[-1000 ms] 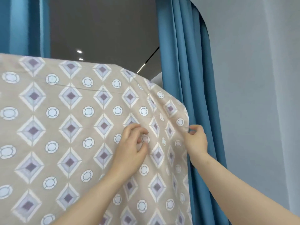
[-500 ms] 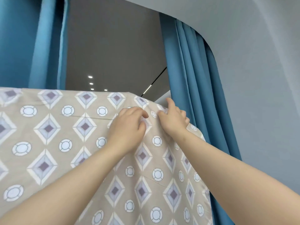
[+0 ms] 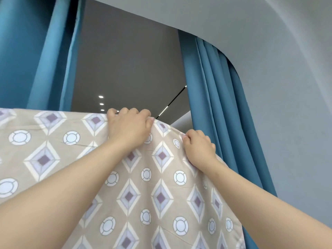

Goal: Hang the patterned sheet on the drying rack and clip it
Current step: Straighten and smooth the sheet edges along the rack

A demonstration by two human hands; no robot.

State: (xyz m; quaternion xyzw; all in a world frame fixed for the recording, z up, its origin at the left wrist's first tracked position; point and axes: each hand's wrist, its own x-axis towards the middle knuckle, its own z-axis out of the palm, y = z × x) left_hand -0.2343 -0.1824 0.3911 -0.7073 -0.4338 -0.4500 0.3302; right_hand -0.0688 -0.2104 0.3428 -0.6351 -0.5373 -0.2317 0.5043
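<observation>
Blue curtains [image 3: 215,97] either side; grey wall [image 3: 287,105] right; recessed ceiling lights [image 3: 101,100] beyond.

An indoor space, partly curtained off: a left curtain [image 3: 27,51] and a right curtain [image 3: 215,105], both long and blue, hang with a gap between. Through the gap, farther off, a dark grey ceiling [image 3: 125,69] carries small round spotlights [image 3: 101,96] and a thin light strip [image 3: 172,102]. A patterned sheet [image 3: 161,194] hangs near, and a pale wall [image 3: 287,105] rises at right.

The patterned sheet [image 3: 45,159] hangs draped over a support hidden beneath its top edge.
</observation>
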